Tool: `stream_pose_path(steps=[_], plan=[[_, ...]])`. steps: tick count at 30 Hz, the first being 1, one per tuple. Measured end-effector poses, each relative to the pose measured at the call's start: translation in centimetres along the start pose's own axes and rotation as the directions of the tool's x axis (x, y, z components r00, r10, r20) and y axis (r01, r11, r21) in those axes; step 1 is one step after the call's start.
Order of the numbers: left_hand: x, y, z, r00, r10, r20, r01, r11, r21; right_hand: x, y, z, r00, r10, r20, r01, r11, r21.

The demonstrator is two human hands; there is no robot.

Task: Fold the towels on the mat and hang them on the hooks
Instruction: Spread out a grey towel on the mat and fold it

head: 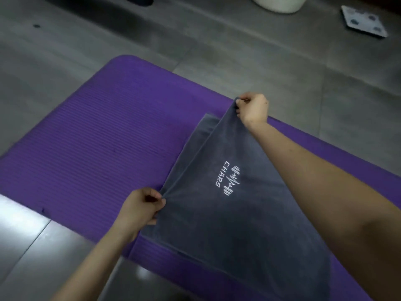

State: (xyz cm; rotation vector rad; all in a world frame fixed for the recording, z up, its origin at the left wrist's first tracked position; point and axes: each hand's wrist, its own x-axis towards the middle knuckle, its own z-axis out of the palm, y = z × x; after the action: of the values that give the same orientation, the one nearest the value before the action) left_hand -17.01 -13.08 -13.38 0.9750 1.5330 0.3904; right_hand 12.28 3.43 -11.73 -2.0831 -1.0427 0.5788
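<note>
A dark grey towel (227, 218) with a white embroidered "CHARS" logo lies doubled over on the purple ribbed mat (104, 135). My left hand (141, 208) pinches the near corner of its upper layer. My right hand (252, 110) pinches the far corner, lifted a little off the mat. The edge between the two hands is pulled taut. The lower layer (202, 131) shows beneath that raised edge on the left. No hooks are in view.
The mat lies on a grey tiled floor (303, 72). A bathroom scale (363, 20) rests on the floor at the far right. A white round container (280, 3) stands at the top edge. A dark object (138, 0) sits at the top left.
</note>
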Motion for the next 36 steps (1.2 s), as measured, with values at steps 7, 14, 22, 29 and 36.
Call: stream_pose_path(steps=[7, 14, 22, 29, 36], plan=[[2.8, -3.1, -0.4, 0.991, 0.069, -0.112, -0.032, 0.952, 0.305, 1.0, 0.9, 6.2, 0.997, -0.031, 0.07, 0.032, 0.999, -0.021], [4.0, -4.2, 0.3, 0.972, 0.099, -0.215, 0.006, 0.898, 0.439, 1.2, 3.0, 9.7, 0.98, -0.007, 0.201, 0.021, 0.998, -0.066], [2.9, -3.4, 2.7, 0.88, 0.432, -0.199, -0.082, 0.549, 0.832, -3.0, 4.3, 5.0, 0.922, -0.097, 0.374, -0.013, 0.959, 0.282], [4.5, -1.3, 8.6, 0.617, 0.714, 0.33, -0.641, 0.214, 0.737, -16.1, 15.5, -5.4, 0.989, -0.14, 0.055, 0.149, 0.963, -0.226], [10.4, 2.9, 16.6, 0.555, 0.61, 0.565, -0.68, -0.058, 0.731, -22.3, 27.3, -12.7, 0.995, -0.096, -0.025, 0.059, 0.773, -0.632]])
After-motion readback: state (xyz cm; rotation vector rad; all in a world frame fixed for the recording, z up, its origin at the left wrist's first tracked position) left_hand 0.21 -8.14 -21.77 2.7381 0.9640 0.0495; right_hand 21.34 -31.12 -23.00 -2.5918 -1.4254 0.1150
